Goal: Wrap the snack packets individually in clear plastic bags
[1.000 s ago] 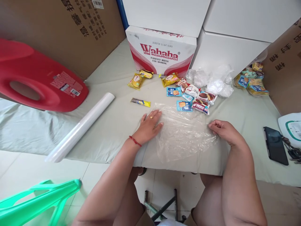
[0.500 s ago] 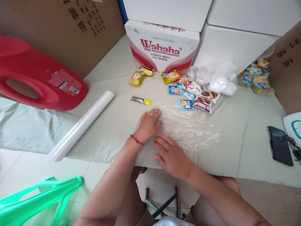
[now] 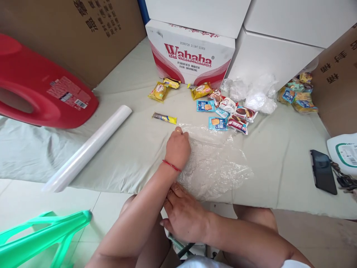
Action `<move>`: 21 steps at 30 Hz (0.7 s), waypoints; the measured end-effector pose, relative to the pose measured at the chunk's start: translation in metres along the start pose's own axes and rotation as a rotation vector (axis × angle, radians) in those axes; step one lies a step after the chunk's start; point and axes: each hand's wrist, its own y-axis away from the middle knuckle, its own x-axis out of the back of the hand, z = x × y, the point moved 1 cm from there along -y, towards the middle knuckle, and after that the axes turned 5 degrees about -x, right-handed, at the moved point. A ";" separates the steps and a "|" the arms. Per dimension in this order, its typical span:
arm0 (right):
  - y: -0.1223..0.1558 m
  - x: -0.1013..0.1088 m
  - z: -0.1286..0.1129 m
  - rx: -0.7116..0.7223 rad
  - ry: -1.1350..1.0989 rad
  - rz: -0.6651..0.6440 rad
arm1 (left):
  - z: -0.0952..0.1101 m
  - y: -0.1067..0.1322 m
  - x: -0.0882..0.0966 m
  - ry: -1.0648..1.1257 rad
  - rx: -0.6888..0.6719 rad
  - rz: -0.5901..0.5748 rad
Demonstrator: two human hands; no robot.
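Observation:
A crinkled sheet of clear plastic wrap [image 3: 216, 162] lies on the grey-green cloth [image 3: 134, 149] near the table's front edge. My left hand [image 3: 177, 147], with a red string at the wrist, is curled at the sheet's far left corner and pinches its edge. At the sheet's near left corner, by the table edge, my right hand [image 3: 182, 216] has its fingers closed on the plastic. Small snack packets [image 3: 225, 113] lie just beyond the sheet. A thin yellow-ended packet [image 3: 164, 118] is close to my left hand.
A roll of plastic wrap [image 3: 86, 150] lies at the left beside a red jug [image 3: 41, 89]. A Wahaha box [image 3: 189, 56], white boxes and cardboard stand behind. Crumpled plastic [image 3: 255, 95] and more snacks [image 3: 298, 95] sit right. A phone [image 3: 322, 171] lies far right; a green stool [image 3: 41, 238] is below left.
My right hand crossed from the sheet's right side to its near left corner. My left hand went from lying flat to curled on the far left corner.

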 end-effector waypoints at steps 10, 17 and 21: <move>0.014 0.110 0.082 -0.253 -0.156 0.378 | 0.013 0.005 -0.026 0.023 -0.083 0.107; 0.041 0.121 0.173 -0.828 0.347 0.289 | 0.007 0.004 -0.027 0.045 -0.157 0.072; 0.053 0.124 0.189 -0.848 0.337 0.330 | 0.009 0.004 -0.016 0.094 -0.149 0.128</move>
